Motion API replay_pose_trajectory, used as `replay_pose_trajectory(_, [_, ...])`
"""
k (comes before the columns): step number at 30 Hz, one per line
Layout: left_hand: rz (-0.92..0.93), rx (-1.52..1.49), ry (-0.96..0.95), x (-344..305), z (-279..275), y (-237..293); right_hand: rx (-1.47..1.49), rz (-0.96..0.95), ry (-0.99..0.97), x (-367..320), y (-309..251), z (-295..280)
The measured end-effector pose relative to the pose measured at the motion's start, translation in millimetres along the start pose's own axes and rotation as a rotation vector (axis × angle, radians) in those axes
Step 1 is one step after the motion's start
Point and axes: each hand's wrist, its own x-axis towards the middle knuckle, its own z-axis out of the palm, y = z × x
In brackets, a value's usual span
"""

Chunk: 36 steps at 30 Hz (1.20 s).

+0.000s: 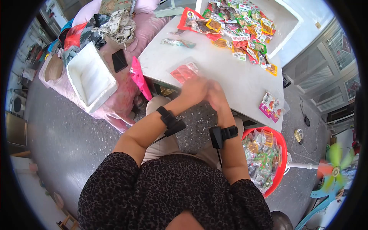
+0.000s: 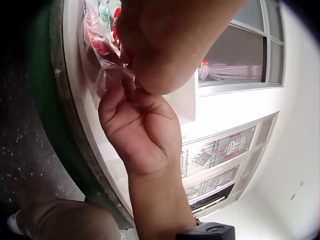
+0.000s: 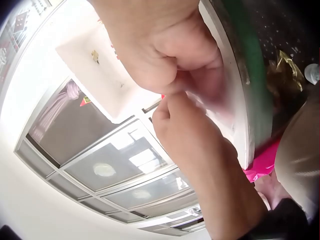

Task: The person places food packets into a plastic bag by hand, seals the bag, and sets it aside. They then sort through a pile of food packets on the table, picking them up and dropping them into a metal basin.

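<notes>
A clear plastic packet with red contents [image 1: 184,73] is near the front edge of the table, just beyond my hands. My left hand [image 1: 194,91] and right hand [image 1: 217,99] meet at its near end, slightly blurred. In the left wrist view, the fingers of both hands pinch the crimped clear edge of the packet [image 2: 102,75]. The right palm [image 2: 140,132] faces that camera with its fingers curled, while the left hand [image 2: 155,45] looms close and covers part of the packet. From the right wrist, the joined hands hide the packet almost wholly.
A heap of colourful snack packets [image 1: 245,30] spills from a white foam box [image 1: 293,19] onto the table [image 1: 226,65]. Pink-and-white packets [image 1: 271,106] lie at its right edge. A red tub [image 1: 283,153] of packets stands right, near a fan [image 1: 335,171]. Another foam box [image 1: 109,86] is left.
</notes>
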Motion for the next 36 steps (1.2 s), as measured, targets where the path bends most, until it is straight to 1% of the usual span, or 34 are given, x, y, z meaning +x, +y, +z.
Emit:
replay_pose_trajectory(3, [0.168, -0.008, 0.169, -21.2, -7.4, -2.5, 0.030, -0.022, -0.050, 11.8, 13.9, -24.1])
replay_pose_trajectory(5, [0.274, 0.032, 0.260, -36.5, -10.7, -4.7, 0.037, -0.030, 0.015, 15.0, 24.8, -34.6])
replay_pose_trajectory(8, [0.396, 0.232, 0.224, -45.4, -9.7, -15.6, 0.005, -0.075, 0.118, 6.1, 22.5, -36.9])
replay_pose_trajectory(14, [0.442, 0.153, 0.257, -35.9, -10.1, -16.8, -0.091, -0.104, 0.271, -8.0, 7.6, -25.8])
replay_pose_trajectory(15, [0.452, 0.121, 0.225, -31.7, -9.6, -17.6, -0.107, -0.108, 0.297, -11.4, 5.0, -25.5])
replay_pose_trajectory(17, [0.471, 0.056, 0.157, -25.1, -9.1, -23.4, -0.188, -0.124, 0.315, -16.2, 1.3, -26.5])
replay_pose_trajectory(20, [0.545, -0.027, 0.192, -15.9, -20.0, -25.0, -0.308, -0.188, 0.332, -16.5, -2.1, -35.3])
replay_pose_trajectory(21, [0.519, -0.106, 0.169, -11.3, -23.7, -25.6, -0.349, -0.214, 0.335, -14.7, -2.4, -39.3])
replay_pose_trajectory(23, [0.462, -0.257, 0.120, -2.6, -32.7, -27.8, -0.532, -0.397, 0.383, -2.7, 3.8, -48.9])
replay_pose_trajectory(24, [0.428, -0.238, 0.134, 0.4, -38.4, -27.9, -0.624, -0.489, 0.403, -2.8, 0.3, -45.7])
replay_pose_trajectory(27, [0.249, -0.348, 0.040, 11.4, -55.4, -25.1, -0.665, -0.500, 0.289, -8.0, -15.0, -37.1])
replay_pose_trajectory(28, [0.229, -0.387, 0.022, 16.6, -58.1, -28.5, -0.678, -0.537, 0.255, -5.1, -16.3, -36.6])
replay_pose_trajectory(30, [0.095, -0.570, -0.055, 27.0, -67.6, -27.1, -0.705, -0.614, 0.186, 0.8, -22.7, -32.4])
replay_pose_trajectory(31, [0.028, -0.661, -0.095, 30.0, -73.8, -23.9, -0.749, -0.607, 0.173, -0.3, -28.0, -29.6])
replay_pose_trajectory(32, [0.002, -0.760, -0.109, 32.3, -80.1, -19.0, -0.793, -0.600, 0.162, -2.3, -34.8, -27.6])
replay_pose_trajectory(33, [0.038, -0.733, -0.073, 35.2, -80.6, -20.1, -0.837, -0.591, 0.151, -6.6, -43.5, -22.8])
replay_pose_trajectory(35, [0.110, -0.680, 0.001, 43.0, -81.3, -23.9, -0.778, -0.556, 0.130, -14.4, -56.4, -18.8])
replay_pose_trajectory(36, [0.090, -0.714, -0.007, 43.3, -86.8, -21.1, -0.747, -0.537, 0.119, -19.2, -63.1, -17.7])
